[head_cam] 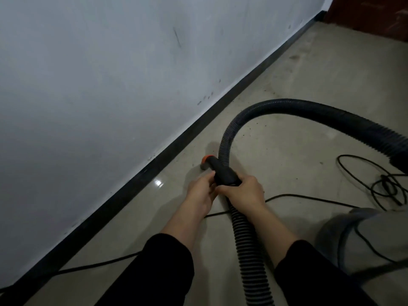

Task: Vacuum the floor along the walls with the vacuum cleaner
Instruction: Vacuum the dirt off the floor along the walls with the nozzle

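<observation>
A black vacuum nozzle (217, 167) with an orange tip (207, 157) points down at the tiled floor (298, 80), a short way from the black skirting board (167, 151) under the white wall (99, 74). My right hand (242, 189) grips the nozzle's rear end. My left hand (201, 191) holds it from the left side, fingers curled against it. The ribbed black hose (287, 104) loops from behind the nozzle up and off to the right; another length of hose (245, 239) runs down between my forearms.
A thin black power cable (375, 184) lies coiled on the floor at right and trails past my arms to the lower left. A grey rounded object (364, 235), perhaps the vacuum's body, sits at lower right. Dark brick-red surface (375, 14) at top right.
</observation>
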Demonstrator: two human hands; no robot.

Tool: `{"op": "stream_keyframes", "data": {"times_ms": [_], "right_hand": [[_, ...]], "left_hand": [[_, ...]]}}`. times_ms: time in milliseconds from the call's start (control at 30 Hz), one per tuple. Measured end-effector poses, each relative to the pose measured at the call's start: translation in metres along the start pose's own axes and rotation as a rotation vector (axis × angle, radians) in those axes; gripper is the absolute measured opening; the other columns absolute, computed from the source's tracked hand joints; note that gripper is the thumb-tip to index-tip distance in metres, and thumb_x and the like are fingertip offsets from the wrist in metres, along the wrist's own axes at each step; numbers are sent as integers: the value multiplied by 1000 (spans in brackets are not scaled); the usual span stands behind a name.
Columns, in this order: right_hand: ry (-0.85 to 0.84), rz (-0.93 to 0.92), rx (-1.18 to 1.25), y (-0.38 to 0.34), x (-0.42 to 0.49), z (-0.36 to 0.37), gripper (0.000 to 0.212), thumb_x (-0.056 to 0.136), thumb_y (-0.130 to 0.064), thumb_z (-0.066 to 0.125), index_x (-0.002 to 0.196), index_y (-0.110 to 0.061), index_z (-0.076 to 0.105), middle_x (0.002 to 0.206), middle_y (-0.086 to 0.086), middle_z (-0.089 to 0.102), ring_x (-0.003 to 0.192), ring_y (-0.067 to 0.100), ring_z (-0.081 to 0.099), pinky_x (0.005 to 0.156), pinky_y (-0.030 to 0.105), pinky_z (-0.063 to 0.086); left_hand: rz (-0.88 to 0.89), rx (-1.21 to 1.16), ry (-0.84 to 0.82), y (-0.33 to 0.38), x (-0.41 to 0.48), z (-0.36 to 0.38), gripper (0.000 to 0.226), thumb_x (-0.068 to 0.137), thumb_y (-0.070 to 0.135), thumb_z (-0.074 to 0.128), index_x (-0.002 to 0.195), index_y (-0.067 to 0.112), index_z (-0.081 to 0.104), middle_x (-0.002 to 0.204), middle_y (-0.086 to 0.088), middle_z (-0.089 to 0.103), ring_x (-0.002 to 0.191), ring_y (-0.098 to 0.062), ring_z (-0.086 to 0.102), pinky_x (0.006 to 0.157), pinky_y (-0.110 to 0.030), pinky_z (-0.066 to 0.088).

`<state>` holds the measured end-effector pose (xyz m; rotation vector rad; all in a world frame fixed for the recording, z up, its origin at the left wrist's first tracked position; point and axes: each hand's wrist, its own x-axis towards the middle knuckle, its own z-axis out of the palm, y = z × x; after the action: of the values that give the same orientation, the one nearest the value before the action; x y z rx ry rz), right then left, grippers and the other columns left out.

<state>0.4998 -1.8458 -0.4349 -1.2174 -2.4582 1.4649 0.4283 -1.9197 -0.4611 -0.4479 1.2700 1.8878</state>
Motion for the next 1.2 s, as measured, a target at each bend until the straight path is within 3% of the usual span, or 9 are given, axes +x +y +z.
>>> {"op": "stream_keyframes", "data": {"times_ms": [200, 367, 700, 833, 1033, 1200], "right_hand": [[-46, 11, 43, -2, 6, -4, 31, 71, -26, 80, 99, -25, 66, 82, 0, 68, 78, 18, 64, 72, 33, 53], [-133, 0, 96, -8, 9, 3, 35, 71, -21, 81, 104, -24, 69, 90, 4, 71, 84, 20, 66, 76, 35, 55], [-152, -65, 40, -24, 21, 23, 34, 71, -18, 82, 100, -24, 67, 87, 3, 69, 82, 20, 66, 75, 36, 56], [-164, -76, 14, -27, 26, 26, 35, 71, -18, 82, 103, -22, 68, 87, 3, 70, 79, 19, 66, 69, 32, 55], [-191, -86, -13, -28, 36, 25, 38, 73, -14, 81, 108, -17, 67, 89, 5, 69, 70, 10, 61, 53, 13, 45], [-251, -105, -62, -32, 42, 27, 38, 77, -16, 79, 111, -16, 64, 85, 0, 65, 70, 7, 59, 50, 11, 41]], "left_hand": [[-30, -5, 31, 0, 17, 3, 30, 98, 17, 57, 123, 0, 58, 103, -14, 67, 88, -21, 66, 72, -27, 56], [-23, -102, -11, 4, 28, -19, 37, 96, 21, 60, 127, 0, 57, 103, -12, 68, 90, -19, 68, 72, -25, 58], [-16, -84, -60, 26, 36, -42, 33, 96, 19, 60, 124, 1, 59, 101, -12, 69, 91, -18, 68, 74, -24, 58], [-21, -71, -67, 32, 42, -43, 31, 94, 20, 64, 119, 4, 60, 102, -12, 69, 90, -19, 68, 71, -24, 57], [-6, -122, -57, 34, 53, -41, 25, 91, 13, 66, 113, 2, 60, 93, -12, 68, 84, -18, 67, 69, -22, 58], [2, -139, -47, 36, 58, -42, 24, 90, 13, 67, 111, 2, 62, 92, -12, 70, 82, -18, 68, 68, -23, 57]]}}
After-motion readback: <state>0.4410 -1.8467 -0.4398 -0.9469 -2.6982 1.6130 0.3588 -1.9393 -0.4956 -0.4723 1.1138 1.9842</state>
